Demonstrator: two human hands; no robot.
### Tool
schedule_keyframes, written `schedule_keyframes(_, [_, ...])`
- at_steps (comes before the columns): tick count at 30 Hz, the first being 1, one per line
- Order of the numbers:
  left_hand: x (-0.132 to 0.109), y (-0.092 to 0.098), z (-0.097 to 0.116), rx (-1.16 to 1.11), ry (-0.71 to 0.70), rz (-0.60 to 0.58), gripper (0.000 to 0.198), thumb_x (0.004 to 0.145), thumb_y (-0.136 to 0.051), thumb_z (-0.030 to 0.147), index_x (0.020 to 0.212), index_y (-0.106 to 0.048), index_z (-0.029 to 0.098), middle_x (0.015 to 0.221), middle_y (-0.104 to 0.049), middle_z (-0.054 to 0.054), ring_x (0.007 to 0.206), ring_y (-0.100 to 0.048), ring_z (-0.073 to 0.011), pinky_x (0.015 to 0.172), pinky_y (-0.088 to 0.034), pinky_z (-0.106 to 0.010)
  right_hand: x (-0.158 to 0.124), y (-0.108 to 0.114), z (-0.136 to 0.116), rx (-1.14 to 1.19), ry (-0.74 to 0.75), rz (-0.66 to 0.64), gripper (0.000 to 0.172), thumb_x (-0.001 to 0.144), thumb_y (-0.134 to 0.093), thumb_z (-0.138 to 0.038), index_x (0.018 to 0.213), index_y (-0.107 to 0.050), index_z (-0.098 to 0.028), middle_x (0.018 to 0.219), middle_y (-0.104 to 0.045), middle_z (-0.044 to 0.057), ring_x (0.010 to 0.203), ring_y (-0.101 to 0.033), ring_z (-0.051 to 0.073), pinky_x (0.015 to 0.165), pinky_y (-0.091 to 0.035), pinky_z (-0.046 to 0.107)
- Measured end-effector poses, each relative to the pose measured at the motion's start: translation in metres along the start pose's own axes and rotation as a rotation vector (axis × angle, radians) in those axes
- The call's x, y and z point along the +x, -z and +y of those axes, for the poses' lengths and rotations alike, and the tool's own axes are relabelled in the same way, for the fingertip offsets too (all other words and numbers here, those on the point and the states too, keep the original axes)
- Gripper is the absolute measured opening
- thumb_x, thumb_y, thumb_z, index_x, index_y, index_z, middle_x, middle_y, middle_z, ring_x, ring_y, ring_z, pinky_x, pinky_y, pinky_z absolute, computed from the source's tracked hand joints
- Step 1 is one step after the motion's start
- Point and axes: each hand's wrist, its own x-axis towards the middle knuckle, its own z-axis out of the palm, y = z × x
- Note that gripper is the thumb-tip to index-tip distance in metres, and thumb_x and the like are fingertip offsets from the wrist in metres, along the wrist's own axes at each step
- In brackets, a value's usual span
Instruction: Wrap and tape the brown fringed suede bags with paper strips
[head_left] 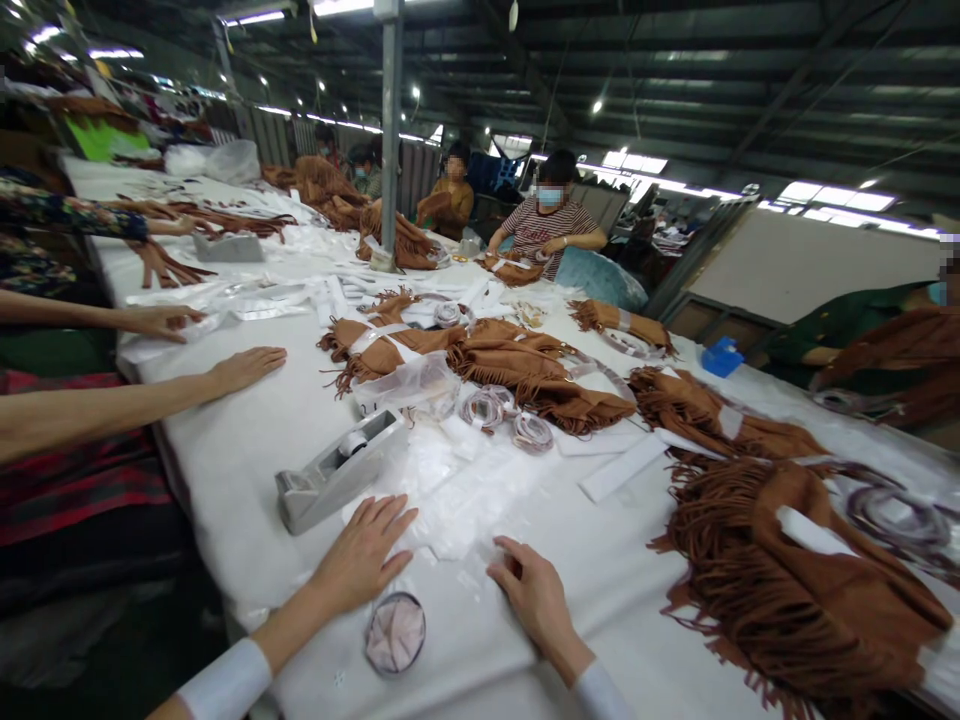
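Here, clear plastic (pixel 469 490) lies just beyond the spread left hand (pixel 364 560) and loosely curved right hand (pixel 536 595).

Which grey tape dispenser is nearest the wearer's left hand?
The foreground grey dispenser, just beyond the left hand, white roll showing; the far grey dispenser sits well away, near a floral sleeve.

Worn on the person's head, the camera looks forward and down across a white table (pixel 240 440), with the left hand (pixel 366 555) and right hand (pixel 534 592) close below, its wide view reaching past a co-worker in stripes (pixel 534 232) to the roof (pixel 712 95).
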Motion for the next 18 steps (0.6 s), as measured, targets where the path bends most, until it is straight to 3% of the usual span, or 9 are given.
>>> schedule_keyframes(2, [0.0, 0.0, 0.0, -0.001, -0.003, 0.008, 0.051, 0.093, -0.046, 0.041, 0.142, -0.039, 0.026, 0.148, -0.04, -0.009, 0.133, -0.037, -0.0271, 0.112, -0.03, -0.051, -0.006, -0.002, 0.003, 0.011, 0.074, 0.019, 0.023, 0.081, -0.049, -0.028, 0.093, -0.067, -0.023, 0.086, -0.067, 0.005, 0.084, -0.061, 0.022, 0.075, -0.042, 0.031])
schedule_keyframes(5, [0.0, -0.002, 0.001, 0.003, -0.006, 0.019, 0.051, 0.093, -0.047, 0.04, 0.141, -0.041, 0.027, 0.147, -0.041, -0.009, 0.133, -0.038, -0.0273, 0.112, -0.031, -0.052, -0.005, -0.001, 0.003, 0.046, 0.106, 0.012, 0.018, 0.078, -0.047, -0.026, 0.073, -0.063, -0.022, 0.079, -0.065, 0.004, 0.08, -0.059, 0.021, 0.07, -0.04, 0.03])
schedule_keyframes(9, [0.0, -0.006, 0.0, 0.012, -0.017, 0.05, 0.052, 0.092, -0.049, 0.039, 0.142, -0.04, 0.029, 0.147, -0.042, -0.008, 0.133, -0.04, -0.0283, 0.111, -0.034, -0.052, 0.025, 0.0, -0.002, 0.298, 0.0, 0.027, 0.024, 0.076, -0.055, -0.036, 0.059, -0.054, -0.019, 0.058, -0.055, -0.001, 0.061, -0.052, 0.017, 0.057, -0.036, 0.027])
schedule_keyframes(14, [-0.002, -0.009, -0.002, 0.019, -0.024, 0.083, 0.06, 0.091, -0.05, 0.038, 0.147, -0.031, 0.032, 0.155, -0.027, -0.007, 0.135, -0.038, -0.0305, 0.109, -0.038, -0.051, 0.083, 0.003, -0.017, 0.408, -0.074, 0.116, 0.033, 0.086, -0.054, -0.043, 0.073, -0.061, -0.014, 0.063, -0.057, -0.001, 0.054, -0.051, 0.013, 0.052, -0.041, 0.026])
schedule_keyframes(18, [-0.001, -0.015, -0.005, -0.001, -0.006, 0.095, 0.065, 0.088, -0.053, 0.039, 0.148, -0.028, 0.035, 0.158, -0.019, -0.006, 0.135, -0.037, -0.0326, 0.107, -0.041, -0.052, 0.108, 0.02, -0.032, 0.392, -0.073, 0.242, 0.033, 0.091, -0.056, -0.045, 0.099, -0.061, -0.014, 0.092, -0.063, 0.002, 0.076, -0.06, 0.015, 0.067, -0.052, 0.03])
